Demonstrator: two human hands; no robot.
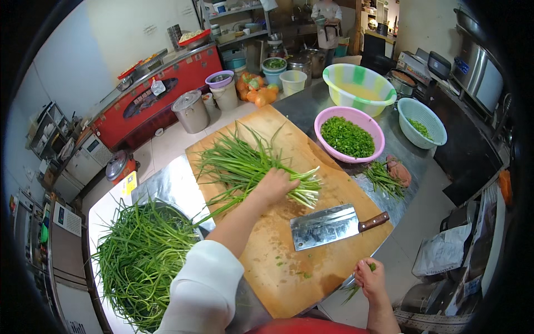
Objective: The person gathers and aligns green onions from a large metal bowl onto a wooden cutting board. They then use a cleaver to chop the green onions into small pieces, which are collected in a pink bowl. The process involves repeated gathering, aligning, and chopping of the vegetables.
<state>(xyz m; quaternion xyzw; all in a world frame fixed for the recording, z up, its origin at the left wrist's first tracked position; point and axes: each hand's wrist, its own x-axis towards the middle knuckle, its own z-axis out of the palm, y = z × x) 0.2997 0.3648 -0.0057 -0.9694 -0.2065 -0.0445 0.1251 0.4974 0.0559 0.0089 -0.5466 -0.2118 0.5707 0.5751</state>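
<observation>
My left hand [276, 185] grips a bunch of green onions [246, 160] near its white ends, which point right across a wooden cutting board [267, 261]. Just below the bunch lies a cleaver [325, 227], its blade flat on the wood and its brown handle toward the right edge. Past the board's lower right edge, my right hand [369, 277] is closed around a few green onion scraps [352, 292] that hang below the fist. At left, a heap of whole green onions [146, 263] overflows a metal basin.
Right of the board stand a pink basin [319, 129] of chopped greens, a striped basin [333, 77] with yellowish liquid and a pale blue basket [436, 135]. Green trimmings [383, 179] lie beside a pinkish cloth-like item [399, 171]. A person [327, 25] stands at the back.
</observation>
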